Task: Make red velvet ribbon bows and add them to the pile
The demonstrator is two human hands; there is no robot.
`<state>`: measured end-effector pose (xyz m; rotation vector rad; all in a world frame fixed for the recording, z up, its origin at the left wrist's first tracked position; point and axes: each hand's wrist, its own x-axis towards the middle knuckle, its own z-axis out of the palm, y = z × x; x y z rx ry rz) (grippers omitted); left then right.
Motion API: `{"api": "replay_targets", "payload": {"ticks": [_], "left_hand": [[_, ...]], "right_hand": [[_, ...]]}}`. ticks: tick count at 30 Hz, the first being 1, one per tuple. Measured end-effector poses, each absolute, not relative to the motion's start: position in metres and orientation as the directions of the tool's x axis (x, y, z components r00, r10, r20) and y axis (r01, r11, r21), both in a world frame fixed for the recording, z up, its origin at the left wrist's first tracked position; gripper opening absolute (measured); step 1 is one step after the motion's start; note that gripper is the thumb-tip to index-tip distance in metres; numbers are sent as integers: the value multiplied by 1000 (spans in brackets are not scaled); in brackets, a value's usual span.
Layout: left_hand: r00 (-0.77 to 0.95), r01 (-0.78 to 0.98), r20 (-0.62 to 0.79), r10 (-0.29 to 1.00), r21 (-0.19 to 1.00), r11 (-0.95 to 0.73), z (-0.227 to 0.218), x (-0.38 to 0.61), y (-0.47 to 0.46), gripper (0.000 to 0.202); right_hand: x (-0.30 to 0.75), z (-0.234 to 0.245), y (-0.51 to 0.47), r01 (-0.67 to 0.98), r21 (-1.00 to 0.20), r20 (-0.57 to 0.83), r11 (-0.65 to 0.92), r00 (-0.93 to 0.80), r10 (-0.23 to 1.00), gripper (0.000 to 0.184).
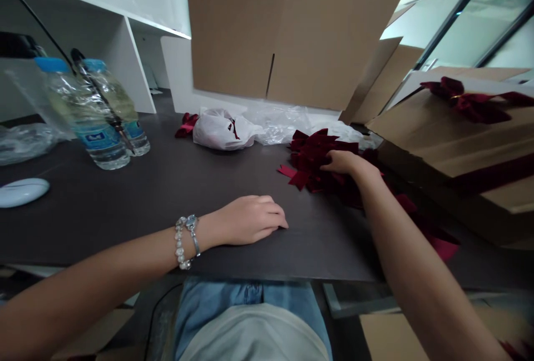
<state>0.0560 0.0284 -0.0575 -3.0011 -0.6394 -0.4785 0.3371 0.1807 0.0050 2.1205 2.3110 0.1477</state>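
Observation:
My left hand (258,219) rests palm down on the dark desk (175,183), its fingers loosely bent and holding nothing. A beaded bracelet (180,243) and a silver-coloured watch or bangle (192,233) circle that wrist. Farther right, my right hand (341,162) reaches into a pile of dark red velvet ribbon bows (311,169). Its fingertips are closed on a bow there, partly hidden among the loops. More red ribbon (442,244) trails toward the desk's front right, behind my forearm.
Two water bottles (104,144) in clear wrap stand left, near a white mouse (23,192). Behind the bows lie a white plastic bag (223,130) and clear plastic (281,124). A large cardboard sheet (283,27) rises at the back. A cardboard box (471,144) with a red bow (463,99) stands right.

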Motion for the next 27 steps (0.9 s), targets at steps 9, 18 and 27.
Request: {"api": "replay_targets", "payload": {"ticks": [9, 18, 27], "left_hand": [[734, 497, 340, 589, 322, -806, -55, 54, 31, 29], [187, 490, 652, 734, 586, -645, -54, 48, 37, 54], [387, -104, -98, 917, 983, 149, -42, 39, 41, 83]], "right_hand": [[338, 16, 142, 953, 40, 805, 301, -209, 555, 23], [298, 25, 105, 781, -91, 872, 618, -237, 428, 30], [225, -7, 74, 353, -673, 129, 650, -809, 573, 44]]}}
